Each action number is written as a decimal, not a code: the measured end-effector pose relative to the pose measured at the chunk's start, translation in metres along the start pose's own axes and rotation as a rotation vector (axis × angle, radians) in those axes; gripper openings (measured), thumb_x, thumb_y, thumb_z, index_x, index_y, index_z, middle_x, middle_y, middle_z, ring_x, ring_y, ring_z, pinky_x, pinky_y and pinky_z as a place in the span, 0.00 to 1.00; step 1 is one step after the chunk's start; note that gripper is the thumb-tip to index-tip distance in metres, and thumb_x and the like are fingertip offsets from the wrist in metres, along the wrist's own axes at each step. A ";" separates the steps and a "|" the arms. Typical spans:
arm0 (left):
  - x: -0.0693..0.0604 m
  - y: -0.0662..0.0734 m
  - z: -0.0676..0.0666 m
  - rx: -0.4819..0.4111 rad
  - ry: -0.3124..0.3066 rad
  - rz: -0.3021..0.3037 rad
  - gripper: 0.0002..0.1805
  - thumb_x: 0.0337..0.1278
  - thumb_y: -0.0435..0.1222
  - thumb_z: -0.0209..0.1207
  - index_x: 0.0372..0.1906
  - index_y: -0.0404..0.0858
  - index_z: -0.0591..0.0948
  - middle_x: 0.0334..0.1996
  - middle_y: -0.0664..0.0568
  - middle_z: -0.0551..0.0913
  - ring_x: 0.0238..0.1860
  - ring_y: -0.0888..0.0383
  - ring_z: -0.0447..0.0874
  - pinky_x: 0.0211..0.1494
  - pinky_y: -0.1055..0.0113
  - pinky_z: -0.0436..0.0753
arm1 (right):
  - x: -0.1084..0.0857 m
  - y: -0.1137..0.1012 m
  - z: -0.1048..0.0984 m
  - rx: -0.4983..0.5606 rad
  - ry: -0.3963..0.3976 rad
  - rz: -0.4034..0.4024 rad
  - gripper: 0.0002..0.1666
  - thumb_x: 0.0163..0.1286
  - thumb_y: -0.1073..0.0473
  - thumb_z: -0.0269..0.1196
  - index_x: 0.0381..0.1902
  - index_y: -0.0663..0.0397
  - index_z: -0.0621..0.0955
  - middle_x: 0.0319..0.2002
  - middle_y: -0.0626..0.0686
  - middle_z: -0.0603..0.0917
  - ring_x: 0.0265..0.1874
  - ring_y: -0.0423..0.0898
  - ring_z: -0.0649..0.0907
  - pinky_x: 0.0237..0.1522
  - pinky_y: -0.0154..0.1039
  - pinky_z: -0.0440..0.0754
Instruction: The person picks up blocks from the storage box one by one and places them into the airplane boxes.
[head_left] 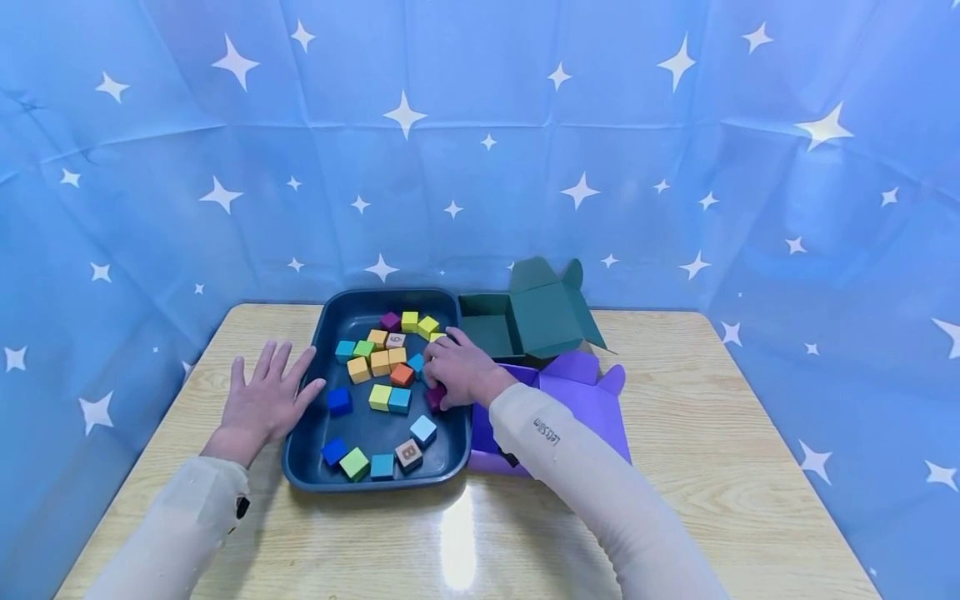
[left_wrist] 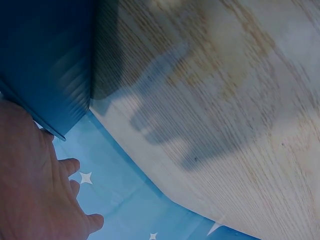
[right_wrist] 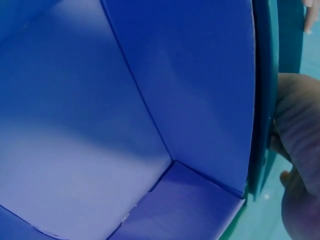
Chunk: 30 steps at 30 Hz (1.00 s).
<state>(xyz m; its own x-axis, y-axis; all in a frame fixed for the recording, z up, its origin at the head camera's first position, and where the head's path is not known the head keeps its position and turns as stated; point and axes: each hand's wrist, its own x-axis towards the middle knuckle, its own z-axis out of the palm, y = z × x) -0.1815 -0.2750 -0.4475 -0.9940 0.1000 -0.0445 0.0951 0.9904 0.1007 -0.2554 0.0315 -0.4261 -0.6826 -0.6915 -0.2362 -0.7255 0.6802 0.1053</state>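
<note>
A dark blue tray [head_left: 300, 458] holds many coloured wooden cubes. My right hand [head_left: 463, 369] reaches over its right side, fingers bent down, and pinches a purple cube [head_left: 435, 397] between thumb and fingers. Blue cubes [head_left: 417, 364] lie close by its fingertips. In the right wrist view the right hand [right_wrist: 302, 145] shows at the right edge, past the tray rim [right_wrist: 267, 95]; no cube can be seen there. My left hand [head_left: 264, 400] is spread flat beside the tray's left wall, thumb at the rim. The left wrist view shows part of this left hand [left_wrist: 35, 180] near the tray's side [left_wrist: 45, 55].
Against the tray's right side stand an open purple box [head_left: 487, 458] and, behind it, an open dark green box [head_left: 486, 325], lids folded to the right. Blue star-printed cloth [head_left: 480, 167] hangs around the wooden table [head_left: 735, 417].
</note>
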 end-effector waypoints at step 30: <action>-0.003 0.000 -0.001 -0.021 0.027 0.012 0.39 0.70 0.64 0.31 0.78 0.50 0.49 0.76 0.32 0.48 0.77 0.32 0.38 0.71 0.27 0.31 | -0.040 0.059 -0.050 0.011 0.195 0.131 0.15 0.63 0.45 0.64 0.43 0.44 0.82 0.59 0.48 0.78 0.66 0.50 0.70 0.77 0.53 0.52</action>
<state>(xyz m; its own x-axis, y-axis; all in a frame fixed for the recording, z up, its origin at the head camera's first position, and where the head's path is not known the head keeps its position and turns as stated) -0.1784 -0.2754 -0.4459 -0.9939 0.1092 -0.0167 0.1063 0.9868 0.1218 -0.2757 0.0872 -0.3620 -0.7758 -0.6303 -0.0295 -0.6292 0.7692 0.1117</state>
